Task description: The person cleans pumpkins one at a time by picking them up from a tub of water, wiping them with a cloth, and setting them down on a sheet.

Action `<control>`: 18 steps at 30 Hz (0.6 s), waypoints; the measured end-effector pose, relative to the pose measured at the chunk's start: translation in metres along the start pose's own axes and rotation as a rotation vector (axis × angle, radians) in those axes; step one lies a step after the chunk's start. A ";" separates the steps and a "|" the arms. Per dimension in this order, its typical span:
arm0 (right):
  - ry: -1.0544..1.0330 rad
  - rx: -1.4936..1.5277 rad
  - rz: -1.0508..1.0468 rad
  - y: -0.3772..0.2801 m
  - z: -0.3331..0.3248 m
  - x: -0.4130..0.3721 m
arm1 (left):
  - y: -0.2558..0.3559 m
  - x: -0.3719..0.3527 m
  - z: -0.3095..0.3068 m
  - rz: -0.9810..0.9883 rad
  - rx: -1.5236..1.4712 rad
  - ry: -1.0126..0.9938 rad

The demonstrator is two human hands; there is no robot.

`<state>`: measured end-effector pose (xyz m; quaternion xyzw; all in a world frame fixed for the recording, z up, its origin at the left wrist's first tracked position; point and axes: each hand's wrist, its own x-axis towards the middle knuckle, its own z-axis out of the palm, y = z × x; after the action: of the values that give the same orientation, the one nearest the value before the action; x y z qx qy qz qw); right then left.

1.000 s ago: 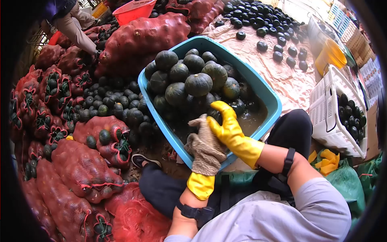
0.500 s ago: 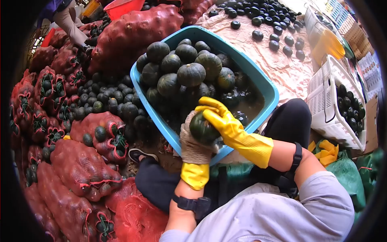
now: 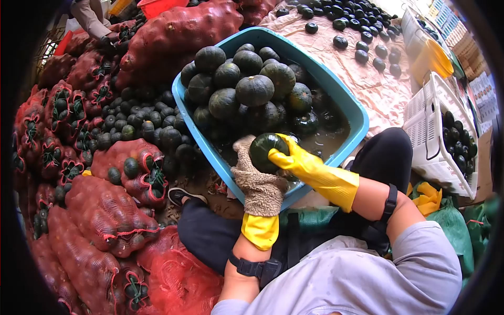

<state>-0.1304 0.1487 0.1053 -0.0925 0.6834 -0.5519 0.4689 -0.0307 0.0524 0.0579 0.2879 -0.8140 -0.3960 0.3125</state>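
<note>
A wet, dark green pumpkin [image 3: 266, 153] is held between my two hands over the near edge of a blue tub [image 3: 362, 118]. My left hand [image 3: 249, 165], in a tan terry cloth mitt over a yellow rubber glove, cups it from the left and below. In a yellow rubber glove, my right hand [image 3: 296, 160] grips its right side, thumb across the front. Inside the tub, a heap of dark green pumpkins [image 3: 254, 90] rises above murky water [image 3: 333, 142]. The underside of the held pumpkin is hidden.
Red mesh sacks [image 3: 107, 215] of pumpkins crowd the left, beside loose pumpkins [image 3: 142, 123]. Shiny pumpkins [image 3: 362, 55] lie on a pale sheet [image 3: 383, 97] at the back right. A white crate [image 3: 438, 168] holds more. Another person's leg [image 3: 90, 18] shows at top left.
The pumpkin between my hands has been turned and raised slightly, showing more of its glossy side. My right fingers have shifted from over its top to its right side.
</note>
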 end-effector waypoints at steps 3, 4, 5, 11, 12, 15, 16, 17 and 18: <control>-0.135 -0.617 -0.580 -0.002 -0.022 0.001 | 0.030 0.014 -0.036 0.095 -0.184 -0.075; -0.159 -0.677 -0.574 -0.007 -0.021 -0.009 | 0.030 0.021 -0.041 0.153 -0.257 -0.088; -0.255 -0.412 -0.539 0.002 -0.024 -0.003 | 0.032 0.024 -0.043 0.177 -0.119 -0.061; 0.122 -0.271 -0.598 0.061 -0.001 0.017 | 0.008 0.016 0.006 -0.013 -0.600 -0.080; 0.001 -0.172 -0.308 0.042 -0.008 0.000 | 0.014 0.013 -0.007 -0.010 -0.433 -0.138; -0.140 -0.104 0.011 -0.026 -0.037 -0.043 | 0.012 0.008 -0.026 -0.043 -0.126 -0.227; -0.186 0.015 -0.204 -0.004 -0.072 -0.002 | 0.002 0.006 -0.025 -0.071 -0.053 -0.216; -0.185 0.030 -0.310 -0.030 -0.093 0.006 | -0.006 0.005 -0.024 -0.092 0.064 -0.222; -0.161 -0.047 -0.473 -0.073 -0.109 0.007 | -0.014 0.006 -0.021 -0.090 0.232 -0.255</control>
<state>-0.2440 0.1897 0.1574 -0.3044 0.6159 -0.6210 0.3774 -0.0160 0.0314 0.0587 0.3057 -0.8736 -0.3463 0.1533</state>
